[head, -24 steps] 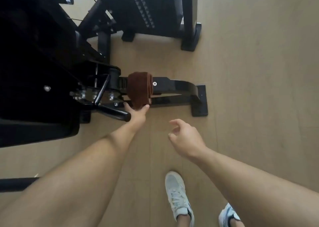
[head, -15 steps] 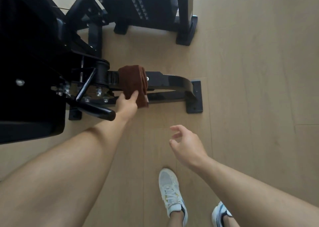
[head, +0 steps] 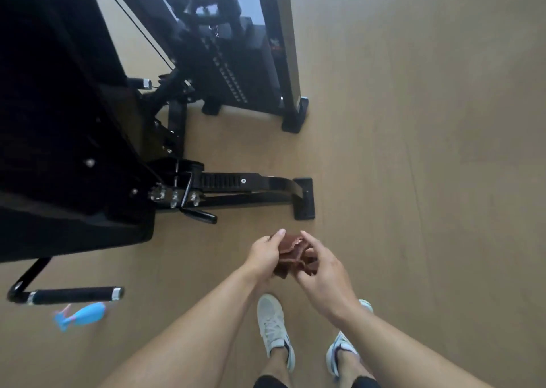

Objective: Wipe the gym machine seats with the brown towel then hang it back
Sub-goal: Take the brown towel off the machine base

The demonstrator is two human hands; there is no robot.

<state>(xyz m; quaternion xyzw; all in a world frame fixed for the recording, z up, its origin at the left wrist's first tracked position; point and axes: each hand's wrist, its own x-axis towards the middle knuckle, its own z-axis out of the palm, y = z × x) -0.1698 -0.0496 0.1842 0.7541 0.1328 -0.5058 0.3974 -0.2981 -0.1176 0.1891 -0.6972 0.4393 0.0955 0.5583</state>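
Note:
The brown towel (head: 294, 256) is bunched between both hands, in front of me above the wooden floor. My left hand (head: 264, 254) grips its left side, thumb over the top. My right hand (head: 322, 269) pinches its right side with curled fingers. The black gym machine seat (head: 68, 228) fills the left of the view, its padded edge facing me. The machine's black floor rail (head: 254, 182), where the towel hung, is bare.
A black handle bar with chrome ends (head: 71, 296) sticks out low on the left. A blue object (head: 79, 318) lies on the floor under it. The weight stack (head: 236, 71) stands at the back. Open wooden floor (head: 428, 181) spreads to the right.
My left hand took the towel off the floor rail and pulled it toward me. My right hand joined it, and both now hold the bunched towel. The view lifted and drew back.

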